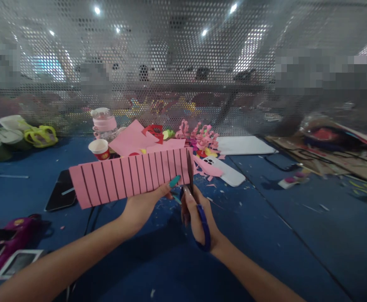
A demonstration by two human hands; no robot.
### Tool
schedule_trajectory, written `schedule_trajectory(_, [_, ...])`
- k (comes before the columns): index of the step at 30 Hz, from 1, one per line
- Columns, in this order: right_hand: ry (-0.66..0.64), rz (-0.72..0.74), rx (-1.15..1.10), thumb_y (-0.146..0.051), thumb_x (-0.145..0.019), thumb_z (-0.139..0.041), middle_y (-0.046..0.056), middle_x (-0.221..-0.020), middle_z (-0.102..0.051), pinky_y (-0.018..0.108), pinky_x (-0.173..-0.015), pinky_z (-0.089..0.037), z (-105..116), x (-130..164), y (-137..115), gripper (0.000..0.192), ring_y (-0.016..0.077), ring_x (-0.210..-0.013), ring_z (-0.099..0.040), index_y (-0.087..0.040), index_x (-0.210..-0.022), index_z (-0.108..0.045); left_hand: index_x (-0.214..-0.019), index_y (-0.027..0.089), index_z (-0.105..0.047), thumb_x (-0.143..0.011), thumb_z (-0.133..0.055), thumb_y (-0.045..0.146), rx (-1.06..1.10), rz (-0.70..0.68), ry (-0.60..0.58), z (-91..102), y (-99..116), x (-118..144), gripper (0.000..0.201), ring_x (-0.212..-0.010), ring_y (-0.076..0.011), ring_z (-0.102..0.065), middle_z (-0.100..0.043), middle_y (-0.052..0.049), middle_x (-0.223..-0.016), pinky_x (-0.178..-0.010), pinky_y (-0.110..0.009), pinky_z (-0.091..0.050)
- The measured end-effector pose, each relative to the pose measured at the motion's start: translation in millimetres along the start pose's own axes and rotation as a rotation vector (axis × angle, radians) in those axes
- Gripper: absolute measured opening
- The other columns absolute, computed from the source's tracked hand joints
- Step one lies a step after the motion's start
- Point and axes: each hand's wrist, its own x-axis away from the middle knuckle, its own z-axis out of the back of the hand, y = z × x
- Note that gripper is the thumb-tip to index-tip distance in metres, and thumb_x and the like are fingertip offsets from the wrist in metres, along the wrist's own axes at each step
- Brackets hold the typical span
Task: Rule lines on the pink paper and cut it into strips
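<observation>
My left hand (148, 205) pinches the lower edge of a pink paper strip (123, 176), its thumb lying over the front. Dark parallel lines run across the strip, which is held up off the table and slants a little. In my right hand (199, 214) is a pair of scissors with blue handles (206, 230), the fingers through the loops. Their dark blades point upward at the strip's right end, close to the last line. Whether the blades are fully closed I cannot make out.
Behind the strip lie pink paper sheets (135, 138), pink curled paper flowers (202, 136), a paper cup (99, 149) and a jar (103, 123). A white phone (226, 170) lies at right, a black phone (60, 191) at left. Perforated metal mesh (158, 54) stands along the back.
</observation>
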Motion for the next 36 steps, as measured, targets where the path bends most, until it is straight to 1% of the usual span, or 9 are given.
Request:
schedule_trajectory(8, [0.0,0.076,0.027,-0.052,-0.088,-0.037,-0.007,-0.052,-0.045,0.023,-0.042,-0.038,2,-3,5,0.033,0.0097,-0.042,-0.044,-0.021,-0.083,-0.044,-0.055,0.018,-0.063,-0.071,-0.066,0.04,0.048,0.009,-0.007,-2.3,-4,2,0.028,-0.062,-0.0172,-0.062,-0.065,-0.003,-0.058,-0.07,-0.029,-0.05])
schedule_trajectory(14, [-0.01,0.087,0.028,-0.051,-0.089,-0.037,-0.007,-0.052,-0.046,0.023,-0.041,-0.038,4,-3,5,0.032,0.0097,-0.042,-0.044,-0.02,-0.087,-0.046,-0.058,0.017,-0.064,-0.068,-0.067,0.043,0.098,0.021,-0.002,-3.4,-2,3,0.028,-0.064,-0.019,-0.064,-0.066,-0.004,-0.06,-0.072,-0.032,-0.05])
schedule_trajectory(19, [-0.053,0.059,-0.001,-0.049,-0.087,-0.042,-0.007,-0.051,-0.047,0.022,-0.041,-0.038,5,-5,8,0.029,0.0097,-0.041,-0.045,-0.02,-0.087,-0.045,-0.058,0.016,-0.065,-0.061,-0.069,0.041,0.236,0.164,0.073,-6.4,2,2,0.026,-0.066,-0.0218,-0.066,-0.068,-0.005,-0.061,-0.072,-0.033,-0.052])
schedule_trajectory(22, [-0.063,0.05,-0.01,-0.05,-0.085,-0.044,-0.007,-0.051,-0.047,0.022,-0.04,-0.037,5,-7,9,0.029,0.0097,-0.041,-0.045,-0.02,-0.085,-0.044,-0.06,0.016,-0.068,-0.068,-0.061,0.044,0.263,0.266,0.119,-5.3,2,1,0.03,-0.068,-0.0231,-0.068,-0.069,-0.007,-0.06,-0.075,-0.034,-0.052])
schedule_trajectory(25, [-0.061,0.037,-0.019,-0.05,-0.084,-0.046,-0.007,-0.052,-0.047,0.022,-0.04,-0.037,5,-8,8,0.03,0.0098,-0.042,-0.045,-0.021,-0.084,-0.044,-0.074,0.016,-0.072,-0.072,-0.06,0.042,0.198,0.324,0.192,-2.7,4,0,0.029,-0.074,-0.0241,-0.069,-0.071,-0.007,-0.063,-0.076,-0.033,-0.052])
schedule_trajectory(27, [-0.069,0.019,-0.039,-0.049,-0.082,-0.047,-0.007,-0.053,-0.047,0.022,-0.041,-0.038,5,-9,7,0.029,0.0096,-0.042,-0.045,-0.021,-0.082,-0.043,-0.086,0.017,-0.073,-0.07,-0.064,0.041,0.186,0.322,0.206,-1.4,7,0,0.03,-0.077,-0.0243,-0.069,-0.071,-0.005,-0.063,-0.074,-0.031,-0.053])
schedule_trajectory(30, [-0.078,-0.022,-0.068,-0.05,-0.081,-0.049,-0.008,-0.052,-0.045,0.022,-0.04,-0.036,4,-10,6,0.029,0.0089,-0.041,-0.043,-0.022,-0.079,-0.04,-0.097,0.017,-0.071,-0.068,-0.068,0.042,0.198,0.302,0.189,-1.1,7,-1,0.038,-0.08,-0.0255,-0.069,-0.071,-0.005,-0.063,-0.07,-0.03,-0.054])
schedule_trajectory(32, [-0.069,-0.036,-0.081,-0.051,-0.081,-0.049,-0.008,-0.051,-0.045,0.022,-0.039,-0.036,3,-11,6,0.03,0.0088,-0.04,-0.042,-0.022,-0.08,-0.04,-0.101,0.016,-0.07,-0.068,-0.069,0.043,0.215,0.275,0.188,-1.8,3,-1,0.043,-0.082,-0.026,-0.069,-0.072,-0.006,-0.066,-0.073,-0.031,-0.055])
schedule_trajectory(36, [-0.054,-0.016,-0.101,-0.054,-0.083,-0.046,-0.008,-0.05,-0.045,0.023,-0.041,-0.036,2,-11,7,0.032,0.009,-0.04,-0.043,-0.022,-0.081,-0.041,-0.106,0.015,-0.067,-0.068,-0.071,0.043,0.304,0.137,0.211,-4.0,-6,-2,0.048,-0.075,-0.0234,-0.07,-0.072,-0.006,-0.071,-0.084,-0.036,-0.053])
